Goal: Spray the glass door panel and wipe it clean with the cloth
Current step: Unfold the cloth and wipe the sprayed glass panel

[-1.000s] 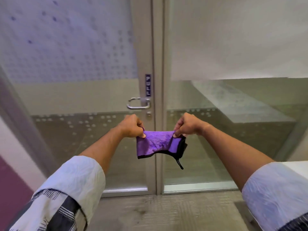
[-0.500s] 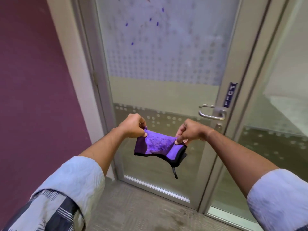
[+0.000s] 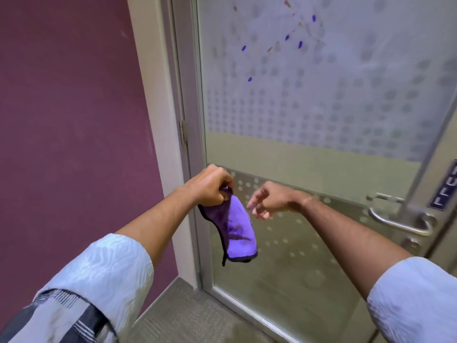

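At the far left we see a maroon wall (image 3: 74,120), and next to it a pale door frame (image 3: 153,100) with a hinge (image 3: 183,131) on its inner edge. Our left hand (image 3: 207,188) is raised in front of the frame's edge, fingers pinched shut on the top corner of the purple cloth (image 3: 233,230). The cloth hangs straight down from that pinch, black-edged, with darker smudges on its face, in front of the lower part of the door but whether it touches the glass we cannot tell. Just right of it our right hand (image 3: 265,200) is apart from the cloth, fingers loosely curled and holding nothing. Behind both hands stands the glass door panel (image 3: 321,107); its upper part is frosted with a dot pattern and carries several small purple marks (image 3: 300,44) and some brownish streaks near the top, while a clear band runs across the middle. Farther right is the metal lever handle (image 3: 400,222), with a dark sign (image 3: 445,189) above it at the picture's edge. No container shows anywhere in view.
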A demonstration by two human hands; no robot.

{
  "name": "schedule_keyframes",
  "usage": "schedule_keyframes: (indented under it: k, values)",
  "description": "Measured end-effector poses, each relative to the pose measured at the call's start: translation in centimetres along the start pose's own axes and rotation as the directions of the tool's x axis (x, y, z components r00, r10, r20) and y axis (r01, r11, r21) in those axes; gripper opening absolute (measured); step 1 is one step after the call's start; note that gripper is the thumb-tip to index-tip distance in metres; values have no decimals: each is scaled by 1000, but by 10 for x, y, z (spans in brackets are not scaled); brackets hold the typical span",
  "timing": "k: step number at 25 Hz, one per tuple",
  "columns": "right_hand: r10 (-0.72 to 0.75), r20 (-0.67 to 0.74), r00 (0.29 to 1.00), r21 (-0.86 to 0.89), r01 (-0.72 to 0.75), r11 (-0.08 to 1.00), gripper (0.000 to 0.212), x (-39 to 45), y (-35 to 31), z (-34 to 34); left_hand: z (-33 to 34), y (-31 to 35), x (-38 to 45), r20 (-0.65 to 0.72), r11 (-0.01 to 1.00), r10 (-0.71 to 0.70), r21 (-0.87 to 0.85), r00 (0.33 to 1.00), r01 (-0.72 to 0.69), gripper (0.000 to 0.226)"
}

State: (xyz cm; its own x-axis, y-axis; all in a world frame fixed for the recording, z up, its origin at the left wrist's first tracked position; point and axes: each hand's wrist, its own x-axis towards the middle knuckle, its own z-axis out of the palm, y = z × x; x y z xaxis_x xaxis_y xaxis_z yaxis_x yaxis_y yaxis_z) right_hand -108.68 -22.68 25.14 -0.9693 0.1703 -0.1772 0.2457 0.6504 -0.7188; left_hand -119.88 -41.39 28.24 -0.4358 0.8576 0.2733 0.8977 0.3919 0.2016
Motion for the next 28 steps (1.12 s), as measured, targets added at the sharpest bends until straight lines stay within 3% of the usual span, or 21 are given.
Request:
schedule_keyframes:
  k: [3, 6, 11, 14, 18, 23, 28]
  values:
    - [-188, -161, 969, -77, 178, 981, 27, 48, -15, -9, -1, -16, 27, 4, 999, 40, 7, 999, -40, 19]
    - [-308, -186, 933, -154, 282, 947, 33, 81, -21, -14, -4, -32, 48, -33, 994, 105, -35, 994, -106, 23]
    - [-360, -256, 897, -76, 352, 933, 49, 115, -23, -27, 0, -78, 92, -158, 941, 309, -90, 938, -325, 24]
    - [-314, -350, 883, -55, 315, 948, 43, 134, -27, -30, 3, -110, 124, -264, 882, 402, -146, 877, -449, 29]
    - [-301, -432, 850, -122, 276, 953, 43, 149, -50, -40, -1, -150, 163, -355, 849, 403, -199, 844, -489, 44]
    - [-185, -514, 837, -215, 83, 973, 26, 157, -67, -51, 1, -174, 197, -305, 774, 481, -294, 822, -562, 42]
    - [-130, -563, 816, -240, -10, 971, 19, 158, -70, -55, 7, -181, 216, -206, 720, 579, -326, 789, -613, 28]
